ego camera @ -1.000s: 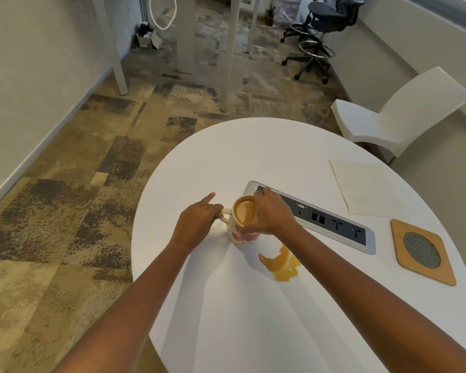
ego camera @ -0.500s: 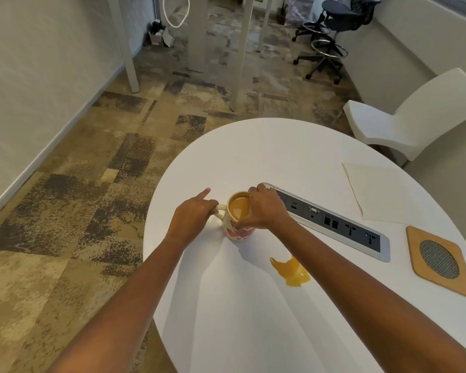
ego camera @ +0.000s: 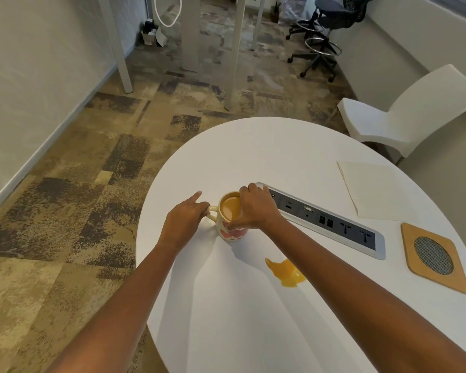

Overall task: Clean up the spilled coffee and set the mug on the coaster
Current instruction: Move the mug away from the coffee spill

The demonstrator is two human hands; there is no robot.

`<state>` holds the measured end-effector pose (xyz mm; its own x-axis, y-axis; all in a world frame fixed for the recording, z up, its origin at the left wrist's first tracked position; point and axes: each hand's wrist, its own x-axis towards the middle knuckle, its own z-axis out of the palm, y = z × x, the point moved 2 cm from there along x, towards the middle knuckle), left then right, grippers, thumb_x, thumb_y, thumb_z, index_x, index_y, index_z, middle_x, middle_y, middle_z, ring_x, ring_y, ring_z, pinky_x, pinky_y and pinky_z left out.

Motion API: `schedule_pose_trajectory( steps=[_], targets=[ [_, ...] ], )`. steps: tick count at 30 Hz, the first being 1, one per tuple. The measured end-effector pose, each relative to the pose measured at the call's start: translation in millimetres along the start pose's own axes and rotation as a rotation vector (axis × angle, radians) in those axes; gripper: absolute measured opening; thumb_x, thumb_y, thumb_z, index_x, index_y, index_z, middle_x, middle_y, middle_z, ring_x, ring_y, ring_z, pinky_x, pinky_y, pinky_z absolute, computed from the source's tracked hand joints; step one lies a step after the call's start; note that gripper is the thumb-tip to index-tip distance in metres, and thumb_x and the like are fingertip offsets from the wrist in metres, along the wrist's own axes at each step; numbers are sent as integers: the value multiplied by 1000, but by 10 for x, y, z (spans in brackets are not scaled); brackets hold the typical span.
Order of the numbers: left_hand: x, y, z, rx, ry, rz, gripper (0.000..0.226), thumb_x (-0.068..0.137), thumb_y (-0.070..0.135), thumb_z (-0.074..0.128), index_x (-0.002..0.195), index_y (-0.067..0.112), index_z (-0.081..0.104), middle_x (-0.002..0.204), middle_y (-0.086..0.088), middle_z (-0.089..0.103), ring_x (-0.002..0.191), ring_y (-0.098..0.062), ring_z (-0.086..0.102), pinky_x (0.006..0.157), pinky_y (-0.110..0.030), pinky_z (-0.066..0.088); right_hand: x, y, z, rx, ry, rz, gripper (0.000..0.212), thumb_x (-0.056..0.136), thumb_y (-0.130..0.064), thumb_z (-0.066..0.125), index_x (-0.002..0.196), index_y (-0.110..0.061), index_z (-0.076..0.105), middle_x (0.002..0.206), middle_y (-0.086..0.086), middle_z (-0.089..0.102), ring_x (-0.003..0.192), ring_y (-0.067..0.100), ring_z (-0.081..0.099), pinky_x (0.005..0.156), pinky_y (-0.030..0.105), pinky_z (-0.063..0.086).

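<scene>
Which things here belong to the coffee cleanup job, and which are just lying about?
Job:
mug, held by left hand and right hand
coffee spill
napkin
coaster

Lying about:
power strip set in the table
white chair
office chair

Right hand [ego camera: 256, 208] covered the mug's [ego camera: 230, 223] right rim and side. Socket labels on the power strip [ego camera: 326, 220] beside the mug were too small to read. White chair [ego camera: 409, 114] beyond the mug was cut off at the frame's right edge.

Spill [ego camera: 286, 272] between mug [ego camera: 230, 216] and coaster [ego camera: 434, 257]
</scene>
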<state>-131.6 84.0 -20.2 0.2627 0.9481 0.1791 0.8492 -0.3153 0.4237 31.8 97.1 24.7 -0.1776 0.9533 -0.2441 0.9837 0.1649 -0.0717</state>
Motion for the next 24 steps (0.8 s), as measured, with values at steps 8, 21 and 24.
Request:
schedule_pose_trajectory(
  steps=[8,21,24],
  targets=[
    [-86,32,81,-130,61,-118,23,88,16,58,108,6,66,120,-16,65,120,-31,54,95,-42,46,-54,86,-41,81,-165,22,96,68,-55,71,141,-12,25,146,11,32,136,31,31,110,61,22],
    [20,1173,4,-413,494,11,32,86,0,40,114,2,57,123,-18,59,127,-28,40,105,-38,35,-752,1181,362,391,-90,291,51,93,-31,51,138,-11,38,145,9,37,134,23,38,108,35,34],
    [35,1538,123,-342,428,226,35,84,4,36,110,1,59,119,-18,62,124,-25,39,103,-33,33,-969,1502,471,407,-19,369,40,95,-24,47,132,-11,46,139,8,45,128,22,44,105,33,38]
  ],
)
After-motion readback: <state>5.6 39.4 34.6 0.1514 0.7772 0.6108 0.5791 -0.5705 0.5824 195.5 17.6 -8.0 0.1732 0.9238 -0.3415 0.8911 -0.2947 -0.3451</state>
